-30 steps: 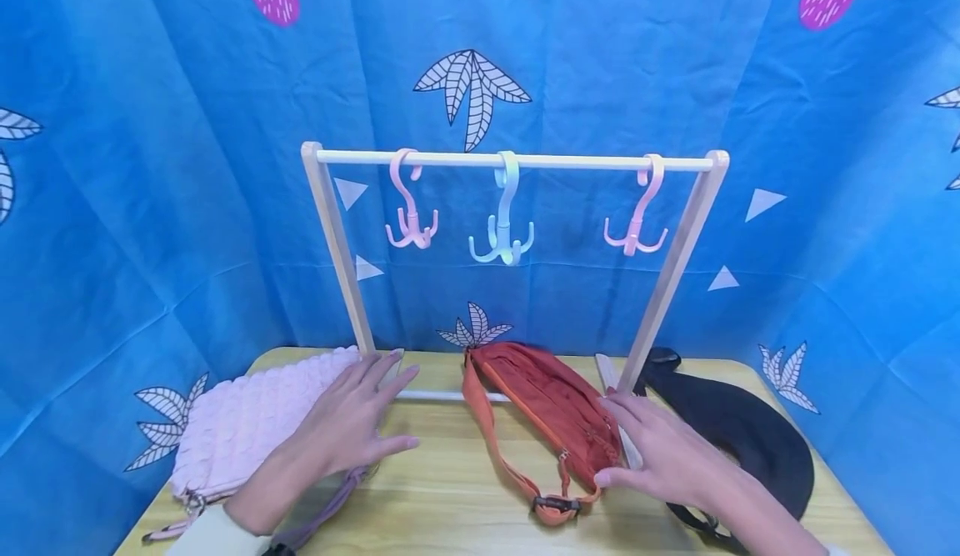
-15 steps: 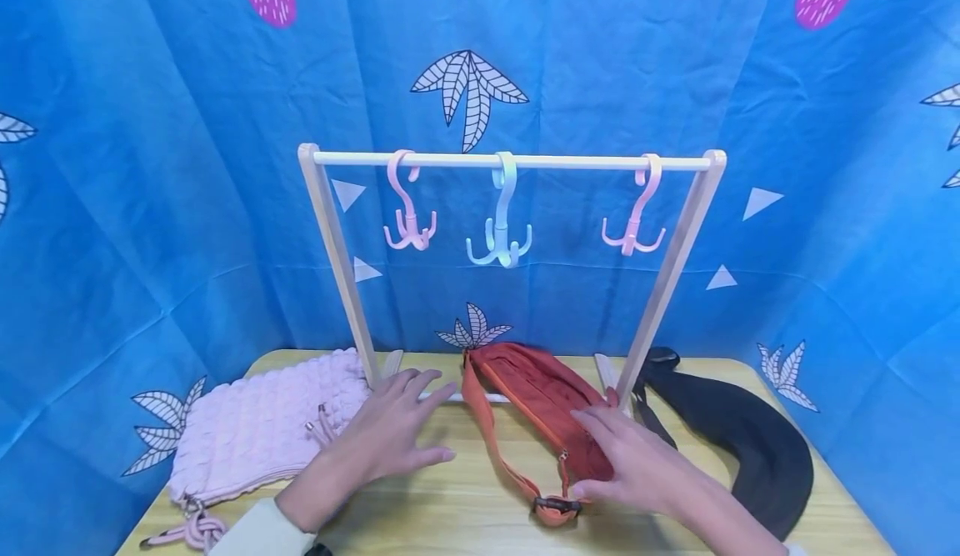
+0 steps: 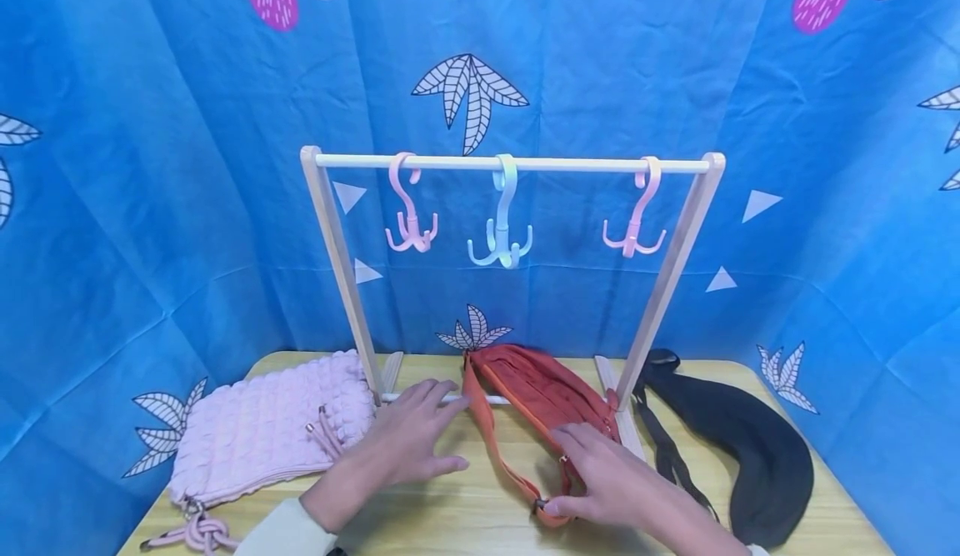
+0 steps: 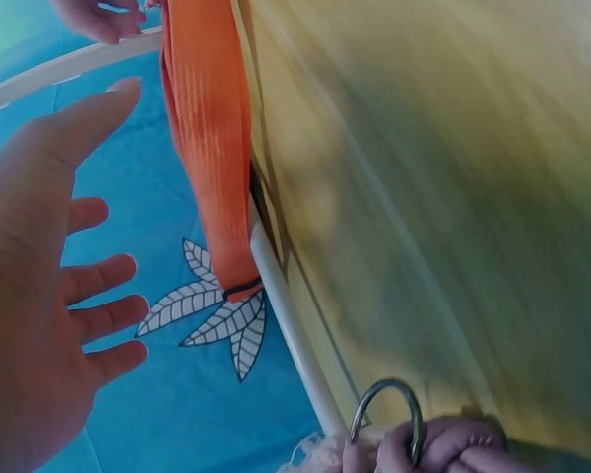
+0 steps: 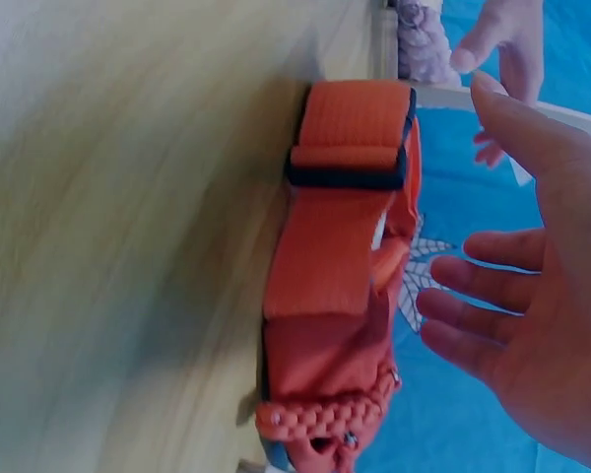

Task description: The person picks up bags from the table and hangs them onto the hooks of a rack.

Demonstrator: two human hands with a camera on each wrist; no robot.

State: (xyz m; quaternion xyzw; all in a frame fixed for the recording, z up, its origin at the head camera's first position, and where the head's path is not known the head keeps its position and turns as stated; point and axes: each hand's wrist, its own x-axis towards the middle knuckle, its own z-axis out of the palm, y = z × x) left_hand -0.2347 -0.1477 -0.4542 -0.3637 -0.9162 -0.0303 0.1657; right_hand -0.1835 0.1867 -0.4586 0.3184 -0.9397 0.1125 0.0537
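A rust-red waist bag [image 3: 536, 385] lies on the table under the rack, its orange strap [image 3: 491, 439] looping toward the front. My left hand [image 3: 408, 439] hovers left of the strap with fingers spread, holding nothing. Over the bag's front end, near the strap's dark buckle, is my right hand [image 3: 603, 481], its fingers loosely extended. In the right wrist view, a gap shows between the right fingers [image 5: 473, 296] and the bag [image 5: 325, 345]. The left wrist view has the orange strap [image 4: 212, 148] beyond the left thumb.
A wooden rack with a white bar [image 3: 450, 162] carries two pink hooks, one of them at left [image 3: 411, 222], and a blue hook [image 3: 501, 231]. A puffy lilac bag [image 3: 255, 423] lies left; a black curved bag [image 3: 750, 439] lies right. Blue cloth [image 3: 600, 64] surrounds the table.
Both hands have moved inward toward the waist bag: the left hand to the right, away from the lilac bag, the right hand leftward and slightly nearer, uncovering the black bag.
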